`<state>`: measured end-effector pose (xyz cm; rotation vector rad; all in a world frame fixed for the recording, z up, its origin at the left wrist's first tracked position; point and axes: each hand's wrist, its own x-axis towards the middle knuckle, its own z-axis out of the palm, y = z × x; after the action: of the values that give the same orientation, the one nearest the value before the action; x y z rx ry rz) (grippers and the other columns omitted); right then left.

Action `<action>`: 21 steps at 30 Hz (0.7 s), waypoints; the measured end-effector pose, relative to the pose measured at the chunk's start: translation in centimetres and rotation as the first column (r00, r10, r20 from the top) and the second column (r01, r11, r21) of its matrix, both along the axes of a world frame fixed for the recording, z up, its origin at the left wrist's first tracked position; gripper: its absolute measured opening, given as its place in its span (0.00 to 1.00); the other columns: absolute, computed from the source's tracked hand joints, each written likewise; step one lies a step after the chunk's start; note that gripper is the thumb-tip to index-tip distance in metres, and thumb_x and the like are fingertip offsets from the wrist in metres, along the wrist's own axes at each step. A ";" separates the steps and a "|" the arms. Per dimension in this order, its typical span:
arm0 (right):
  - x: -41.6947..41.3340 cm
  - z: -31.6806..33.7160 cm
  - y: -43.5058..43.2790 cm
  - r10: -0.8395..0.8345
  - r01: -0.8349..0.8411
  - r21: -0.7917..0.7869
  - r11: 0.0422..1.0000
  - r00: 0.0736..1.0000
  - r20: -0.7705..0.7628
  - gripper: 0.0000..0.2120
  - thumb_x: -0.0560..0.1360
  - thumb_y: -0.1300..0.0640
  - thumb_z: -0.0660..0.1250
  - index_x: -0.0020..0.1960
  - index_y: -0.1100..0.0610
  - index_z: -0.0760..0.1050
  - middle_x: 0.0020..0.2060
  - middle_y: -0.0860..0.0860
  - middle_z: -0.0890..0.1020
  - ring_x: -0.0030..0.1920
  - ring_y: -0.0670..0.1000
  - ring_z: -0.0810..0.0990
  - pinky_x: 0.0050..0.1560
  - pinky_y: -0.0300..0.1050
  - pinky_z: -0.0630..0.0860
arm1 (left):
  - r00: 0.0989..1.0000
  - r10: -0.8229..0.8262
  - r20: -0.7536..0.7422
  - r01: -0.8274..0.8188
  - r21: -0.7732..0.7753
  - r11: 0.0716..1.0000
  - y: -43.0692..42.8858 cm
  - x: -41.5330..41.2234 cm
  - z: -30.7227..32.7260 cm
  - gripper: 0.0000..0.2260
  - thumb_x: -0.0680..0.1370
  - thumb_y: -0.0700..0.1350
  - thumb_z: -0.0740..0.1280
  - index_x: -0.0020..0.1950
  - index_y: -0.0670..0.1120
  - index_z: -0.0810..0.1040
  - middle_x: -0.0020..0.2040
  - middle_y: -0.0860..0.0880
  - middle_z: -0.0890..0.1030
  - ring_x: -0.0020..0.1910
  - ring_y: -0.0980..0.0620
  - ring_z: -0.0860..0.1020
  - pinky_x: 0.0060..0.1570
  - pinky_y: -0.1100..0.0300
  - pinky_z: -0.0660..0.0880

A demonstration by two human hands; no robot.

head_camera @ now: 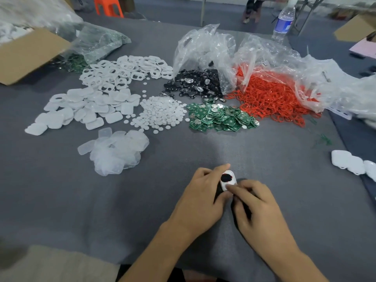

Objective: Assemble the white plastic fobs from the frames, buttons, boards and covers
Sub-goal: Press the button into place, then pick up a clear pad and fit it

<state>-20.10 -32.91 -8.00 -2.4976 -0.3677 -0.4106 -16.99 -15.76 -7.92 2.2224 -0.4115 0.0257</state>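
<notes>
A white fob frame (pixel 231 173) with a black button (pixel 226 177) set in its opening is held between both hands near the table's front. My left hand (pixel 203 197) grips its left side, thumb along the top. My right hand (pixel 254 202) pinches its lower right end. Further back lie piles of parts: white frames (pixel 122 71), white covers (pixel 81 108), small white discs (pixel 160 113), black buttons (pixel 195 83), green boards (pixel 219 118), red rings (pixel 272 96) and clear covers (pixel 116 151).
Grey cloth covers the table (pixel 264 151). Crumpled clear bags (pixel 264 51) lie behind the piles. A cardboard box (pixel 26 51) sits at far left, a water bottle (pixel 283 20) at the back, and finished white fobs (pixel 350 162) at the right edge.
</notes>
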 end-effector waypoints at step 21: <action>-0.2 1.9 2.5 -0.051 0.029 0.190 0.981 0.992 0.112 0.08 0.77 0.62 0.67 0.52 0.55 0.84 0.50 0.46 0.80 0.50 0.44 0.80 0.50 0.33 0.74 | 0.985 0.171 -0.027 -0.173 -0.178 0.969 1.9 -0.3 0.9 0.22 0.79 0.47 0.71 0.73 0.57 0.73 0.58 0.61 0.78 0.54 0.62 0.77 0.54 0.75 0.70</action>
<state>-20.30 -30.45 -6.10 -2.3056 -0.3100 -0.5819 -17.27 -13.86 -7.00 2.0722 -0.2006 0.1377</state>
